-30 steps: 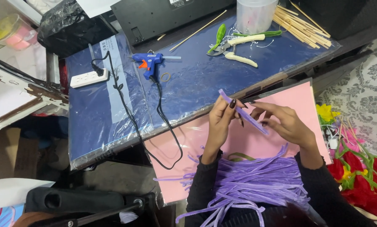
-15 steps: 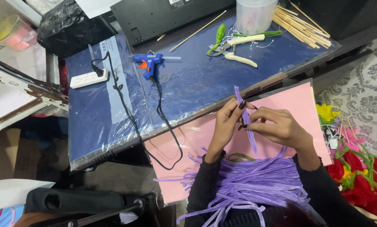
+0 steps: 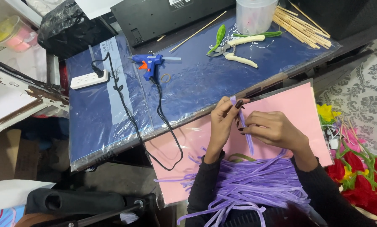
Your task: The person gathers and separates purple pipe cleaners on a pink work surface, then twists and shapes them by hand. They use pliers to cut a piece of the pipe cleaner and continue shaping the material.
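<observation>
In the head view, one purple chenille stem (image 3: 244,126) is held upright over the pink sheet (image 3: 297,105): its top is pinched by the fingers (image 3: 234,105) of the left hand (image 3: 222,122), and its middle is gripped by the right hand (image 3: 272,128). The stem is judged light, soft and easily bent, fuzzy rather than slippery, so it is best taken near an end. A heap of like stems (image 3: 255,185), too many to be counted, lies in the lap. On the blue surface (image 3: 205,80) are counted one glue gun (image 3: 148,64), one pair of cutters (image 3: 234,48), one power strip (image 3: 88,79), one plastic tub (image 3: 255,14) and a bundle of wooden sticks (image 3: 300,25)
</observation>
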